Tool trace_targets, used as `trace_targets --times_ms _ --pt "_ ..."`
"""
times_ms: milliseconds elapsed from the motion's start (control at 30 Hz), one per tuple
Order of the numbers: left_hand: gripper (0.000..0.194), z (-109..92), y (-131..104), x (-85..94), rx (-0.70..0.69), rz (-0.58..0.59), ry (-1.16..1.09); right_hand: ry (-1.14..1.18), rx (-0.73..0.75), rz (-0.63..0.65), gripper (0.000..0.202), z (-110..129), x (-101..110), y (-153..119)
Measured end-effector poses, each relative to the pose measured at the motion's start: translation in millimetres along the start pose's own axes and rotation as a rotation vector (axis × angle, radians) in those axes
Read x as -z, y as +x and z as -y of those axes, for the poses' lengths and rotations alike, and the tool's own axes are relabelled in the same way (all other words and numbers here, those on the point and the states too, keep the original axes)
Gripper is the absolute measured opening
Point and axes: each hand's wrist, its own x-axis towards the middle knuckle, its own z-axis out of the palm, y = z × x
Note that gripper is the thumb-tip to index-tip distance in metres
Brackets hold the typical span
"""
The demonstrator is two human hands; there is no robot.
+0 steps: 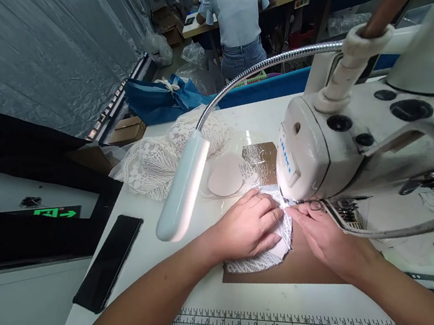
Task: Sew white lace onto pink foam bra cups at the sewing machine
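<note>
A white lace fabric piece [283, 239] with a rounded lower edge lies under the head of the white sewing machine [309, 148]. My left hand [249, 226] rests palm down on it, fingers laid out toward the needle area and the thumb low on the cloth. From the other side, my right hand [321, 236] has its fingertips closed at the fabric's right edge, close to the presser foot. The needle itself is hidden behind the machine head and my fingers. Beneath the cloth is a brown sheet [306, 274].
Left of the work lie a beige rounded pad [226, 175] and heaped cream lace [152, 164]. A lamp [181, 190] on a bendable metal neck hangs over the table. A black phone [108, 263] lies left; a ruler strip [291, 324] runs along the front. Another person [236, 16] sits beyond.
</note>
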Motion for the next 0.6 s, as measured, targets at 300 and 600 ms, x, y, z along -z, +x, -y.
trace_targets --times_ms 300,600 --pt "0.038 0.1 0.2 -1.6 -0.087 -0.072 0.078 -0.027 0.156 0.004 0.041 6.7 10.8 3.9" --pt "0.037 5.0 0.4 -7.7 -0.126 -0.098 0.097 0.017 0.031 -0.045 0.039 10.4 8.1 7.7"
